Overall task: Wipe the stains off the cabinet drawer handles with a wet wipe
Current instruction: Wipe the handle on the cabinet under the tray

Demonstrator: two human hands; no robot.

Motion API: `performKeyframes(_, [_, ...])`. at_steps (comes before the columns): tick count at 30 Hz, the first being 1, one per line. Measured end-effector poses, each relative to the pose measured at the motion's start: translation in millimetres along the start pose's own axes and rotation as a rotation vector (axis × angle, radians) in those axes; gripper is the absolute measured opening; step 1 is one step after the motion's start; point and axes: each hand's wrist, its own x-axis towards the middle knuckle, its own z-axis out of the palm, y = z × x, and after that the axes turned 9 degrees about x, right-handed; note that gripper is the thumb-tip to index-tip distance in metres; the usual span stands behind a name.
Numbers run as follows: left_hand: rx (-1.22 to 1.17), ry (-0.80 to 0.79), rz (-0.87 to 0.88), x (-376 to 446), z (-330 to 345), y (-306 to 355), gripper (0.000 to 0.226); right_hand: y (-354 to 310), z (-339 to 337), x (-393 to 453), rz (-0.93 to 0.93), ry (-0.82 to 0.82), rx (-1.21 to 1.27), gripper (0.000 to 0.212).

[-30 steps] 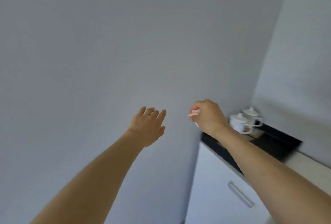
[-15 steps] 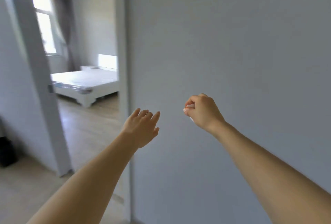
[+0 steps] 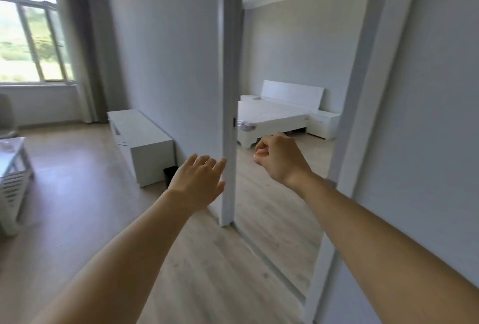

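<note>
1. two bare forearms reach forward. the left hand (image 3: 198, 183) hangs flat with straight, relaxed fingers, holding nothing.
2. the right hand (image 3: 281, 160) is curled into a fist; a small pale sliver shows at its fingertips, perhaps the wet wipe, but i cannot tell for sure.
3. no cabinet drawer handles show here, so judging by this view no wiping is under way, and how much is left i cannot tell.
4. one door edge (image 3: 229, 95) stands just beyond the hands.
5. left and farther: one low white cabinet (image 3: 141, 139), one window (image 3: 31, 38).
6. far right, through the doorway: one white bed (image 3: 272, 119).
</note>
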Motion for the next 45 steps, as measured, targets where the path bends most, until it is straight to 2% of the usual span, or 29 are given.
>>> performKeyframes(3, [0.001, -0.013, -0.06, -10.0, 29.5, -41.0, 0.059, -24.1, 47.1, 35.7, -0.06, -0.041, 0.019, 0.008])
performKeyframes(8, [0.0, -0.12, -0.132, -19.4, 96.4, -115.9, 0.059, -61.8, 143.8, 96.4, -0.158, -0.141, 0.06, 0.01])
performKeyframes(13, [0.032, -0.187, -0.211, 17.7, 167.6, -202.0, 0.06, -78.4, 220.0, 182.5, -0.27, -0.169, 0.078, 0.011])
performKeyframes(16, [0.047, -0.212, -0.241, 55.8, 202.7, -257.1, 0.059, -83.3, 253.1, 254.2, -0.268, -0.134, 0.098, 0.01])
performKeyframes(22, [0.057, -0.213, -0.281, 106.2, 261.5, -362.9, 0.059, -111.8, 341.7, 380.5, -0.228, -0.174, 0.05, 0.01])
performKeyframes(29, [0.069, -0.321, -0.376, 122.7, 360.8, -499.5, 0.057, -196.0, 507.3, 467.8, -0.339, -0.356, 0.162, 0.013])
performKeyframes(33, [0.125, -0.284, -0.416, 135.7, 428.0, -599.0, 0.057, -246.7, 609.6, 529.3, -0.369, -0.375, 0.228, 0.013])
performKeyframes(39, [0.162, -0.338, -0.379, 172.9, 509.4, -757.4, 0.059, -322.9, 729.0, 645.2, -0.337, -0.336, 0.274, 0.014])
performKeyframes(45, [0.114, -0.309, -0.326, 248.4, 602.6, -866.0, 0.06, -345.9, 822.6, 755.4, -0.324, -0.319, 0.193, 0.012])
